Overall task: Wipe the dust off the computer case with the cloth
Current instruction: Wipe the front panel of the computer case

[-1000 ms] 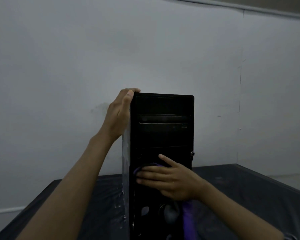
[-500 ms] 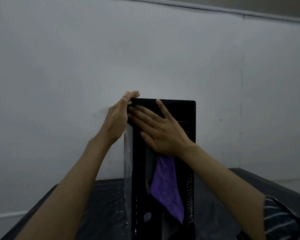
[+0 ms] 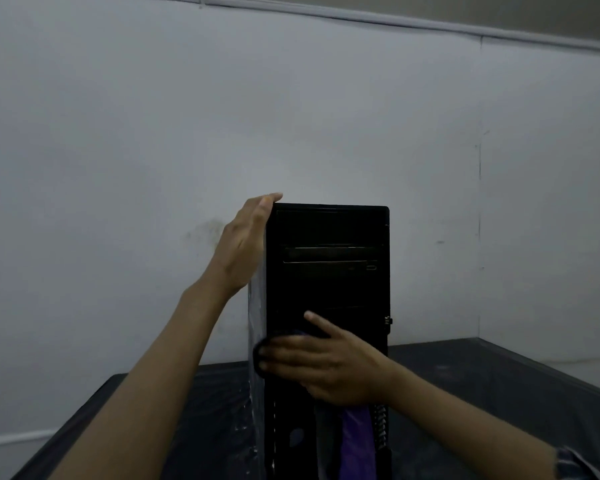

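Right hand [image 3: 329,367] nearest, fingers flat and straight, pressing the purple cloth [image 3: 357,434] against the lower front of the computer case [image 3: 329,289], loose end dangling below the palm. Mid-wipe by the look of it: front panel under way, dusty grey left side panel seemingly yet to be done. Black tower, upright on the dark desk [image 3: 499,386], drive-bay lines faintly visible. Further up, left hand [image 3: 243,247] steadying the top left corner, fingers straight, gripping nothing.

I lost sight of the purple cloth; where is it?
In the head view, the purple cloth is pressed under the right hand against the computer case front's lower half, its tail hanging below.
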